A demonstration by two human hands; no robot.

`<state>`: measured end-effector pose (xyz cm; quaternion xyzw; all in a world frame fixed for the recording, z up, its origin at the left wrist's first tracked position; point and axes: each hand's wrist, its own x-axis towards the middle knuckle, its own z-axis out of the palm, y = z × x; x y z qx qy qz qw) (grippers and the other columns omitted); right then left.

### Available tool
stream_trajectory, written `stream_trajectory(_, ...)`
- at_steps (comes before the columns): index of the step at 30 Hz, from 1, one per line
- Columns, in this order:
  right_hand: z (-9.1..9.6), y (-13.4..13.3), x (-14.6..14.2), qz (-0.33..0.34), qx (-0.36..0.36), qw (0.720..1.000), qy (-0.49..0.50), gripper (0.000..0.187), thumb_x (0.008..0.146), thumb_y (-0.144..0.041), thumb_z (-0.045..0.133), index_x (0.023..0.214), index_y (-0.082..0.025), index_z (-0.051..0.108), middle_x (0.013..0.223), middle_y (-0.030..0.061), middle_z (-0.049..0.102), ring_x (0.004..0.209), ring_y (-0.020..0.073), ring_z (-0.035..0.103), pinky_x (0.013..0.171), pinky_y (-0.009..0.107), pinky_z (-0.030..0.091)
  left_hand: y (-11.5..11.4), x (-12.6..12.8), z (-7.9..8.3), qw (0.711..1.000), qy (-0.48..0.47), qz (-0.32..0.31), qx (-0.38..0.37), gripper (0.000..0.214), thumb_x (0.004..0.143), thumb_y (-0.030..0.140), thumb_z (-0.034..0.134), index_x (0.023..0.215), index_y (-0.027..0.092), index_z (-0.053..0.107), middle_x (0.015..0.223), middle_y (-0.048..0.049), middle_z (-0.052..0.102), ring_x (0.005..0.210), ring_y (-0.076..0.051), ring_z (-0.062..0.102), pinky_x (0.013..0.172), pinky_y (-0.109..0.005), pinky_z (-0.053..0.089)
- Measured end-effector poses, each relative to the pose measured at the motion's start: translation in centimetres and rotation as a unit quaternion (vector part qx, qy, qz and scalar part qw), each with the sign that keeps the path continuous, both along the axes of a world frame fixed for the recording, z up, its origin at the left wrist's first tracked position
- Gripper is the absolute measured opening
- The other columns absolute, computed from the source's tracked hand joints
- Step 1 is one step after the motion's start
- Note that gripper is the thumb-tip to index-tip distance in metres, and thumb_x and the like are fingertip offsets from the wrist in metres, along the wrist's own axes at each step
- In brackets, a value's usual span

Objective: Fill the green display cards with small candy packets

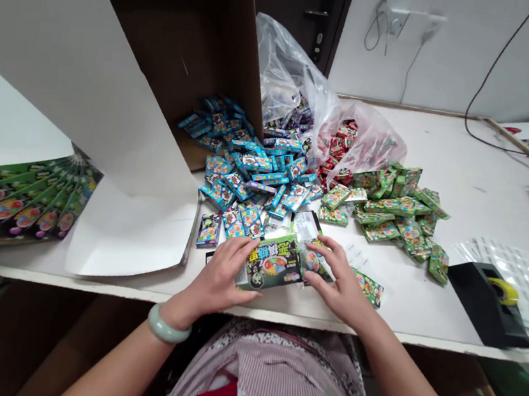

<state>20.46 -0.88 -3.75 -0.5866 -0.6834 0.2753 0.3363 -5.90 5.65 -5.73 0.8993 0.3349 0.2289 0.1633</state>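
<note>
**Green packet (273, 263) held at the front of the bench**

We have our left hand (219, 276), a jade bangle (169, 326) on its wrist, clasped around the left end of the green packet, which sits near the front edge of the white table (482, 186). Our right hand (342, 275) is just beside it, the two hands apart, with its fingers over a second green packet (315, 262) that touches the first. We cannot tell whether that hand is clamped on it or only resting there. A third green packet (368, 289) lies just beyond the right hand.

Ahead of us, a heap of blue packets (248, 170) runs up to an open cardboard box (187, 41). A pile of green packets (393, 207) lies to the right of it, and red packets (340, 149) sit in a clear plastic bag (369, 134). Further right stands a black tape dispenser (478, 301) beside a clear moulded sheet (519, 281). On our left, a white card (130, 226) partly overlaps a printed display card (13, 199).
</note>
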Motion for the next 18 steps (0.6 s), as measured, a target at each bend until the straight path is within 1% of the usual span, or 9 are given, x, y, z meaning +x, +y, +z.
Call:
stream_trajectory(3, 0.1, 0.6, 0.0, 0.013, -0.033, 0.999, -0.002, 0.043, 0.085, -0.046, 0.059, 0.123, -0.026, 0.056, 0.140, 0.0127, 0.040, 0.135, 0.0287, 0.037, 0.110, 0.051, 0.034, 0.0, -0.1, -0.1, 1.000, 0.006, -0.001, 0.008, 0.095, 0.071, 0.042, 0.075, 0.147, 0.020, 0.024, 0.134, -0.0165, 0.044, 0.125, -0.036, 0.043, 0.105, -0.056, 0.037)
stream_trajectory(5, -0.1, 0.9, 0.0, -0.006, -0.035, 0.999, 0.006, 0.039, 0.087, -0.048, 0.056, 0.118, -0.025, 0.058, 0.138, 0.0126, 0.041, 0.133, 0.0279, 0.039, 0.109, 0.050, 0.035, 0.0, -0.1, -0.2, 1.000, 0.011, -0.009, 0.007, 0.094, 0.071, 0.042, 0.075, 0.147, 0.020, 0.024, 0.134, -0.0164, 0.045, 0.124, -0.036, 0.043, 0.105, -0.056, 0.038)
stream_trajectory(7, -0.5, 0.9, -0.2, -0.034, -0.020, 0.999, 0.002, 0.037, 0.088, -0.048, 0.054, 0.116, -0.024, 0.059, 0.139, 0.0129, 0.040, 0.134, 0.0280, 0.038, 0.110, 0.051, 0.034, 0.0, 0.0, -0.3, 1.000, 0.008, -0.019, 0.009, 0.093, 0.071, 0.041, 0.074, 0.148, 0.019, 0.025, 0.134, -0.0165, 0.046, 0.124, -0.035, 0.044, 0.104, -0.055, 0.038)
stream_trajectory(9, -0.9, 0.9, -0.4, -0.025, -0.026, 0.999, -0.005, 0.039, 0.087, -0.048, 0.055, 0.116, -0.022, 0.060, 0.139, 0.0142, 0.040, 0.134, 0.0290, 0.037, 0.110, 0.051, 0.034, 0.0, 0.2, -0.4, 1.000, 0.003, -0.030, 0.009, 0.094, 0.072, 0.041, 0.074, 0.148, 0.019, 0.024, 0.134, -0.0167, 0.046, 0.123, -0.035, 0.044, 0.104, -0.055, 0.038)
stream_trajectory(11, -1.1, 0.9, -0.5, -0.007, -0.048, 0.999, 0.004, 0.041, 0.086, -0.049, 0.055, 0.115, -0.021, 0.060, 0.138, 0.0147, 0.040, 0.134, 0.0291, 0.039, 0.110, 0.050, 0.034, 0.0, 0.4, -0.4, 0.999, 0.004, -0.038, 0.000, 0.094, 0.072, 0.041, 0.074, 0.149, 0.019, 0.023, 0.133, -0.0166, 0.047, 0.123, -0.035, 0.044, 0.104, -0.055, 0.039)
stream_trajectory(12, -1.1, 0.8, -0.5, -0.012, -0.053, 0.998, 0.014, 0.040, 0.087, -0.049, 0.054, 0.115, -0.022, 0.060, 0.139, 0.0143, 0.040, 0.133, 0.0285, 0.039, 0.110, 0.050, 0.034, 0.0, 0.4, -0.4, 0.999, 0.008, -0.039, -0.005, 0.094, 0.073, 0.040, 0.074, 0.149, 0.020, 0.022, 0.133, -0.0165, 0.047, 0.124, -0.035, 0.044, 0.104, -0.055, 0.039)
stream_trajectory(15, -0.8, 0.3, -0.8, -0.050, -0.031, 0.998, 0.027, 0.036, 0.087, -0.046, 0.055, 0.116, -0.025, 0.059, 0.139, 0.0119, 0.039, 0.134, 0.0275, 0.038, 0.110, 0.050, 0.035, 0.0, 0.4, -0.2, 0.999, 0.014, -0.029, -0.005, 0.093, 0.073, 0.039, 0.074, 0.148, 0.021, 0.022, 0.134, -0.0166, 0.045, 0.124, -0.035, 0.044, 0.105, -0.055, 0.039)
stream_trajectory(18, -0.9, -0.9, -1.7, -0.048, 0.023, 0.999, -0.004, 0.034, 0.085, -0.039, 0.060, 0.116, -0.027, 0.058, 0.139, 0.0124, 0.040, 0.133, 0.0302, 0.039, 0.108, 0.052, 0.039, 0.0, 0.1, 0.0, 1.000, 0.003, 0.014, 0.004, 0.093, 0.072, 0.037, 0.074, 0.148, 0.023, 0.022, 0.136, -0.0165, 0.044, 0.125, -0.036, 0.044, 0.104, -0.055, 0.040)
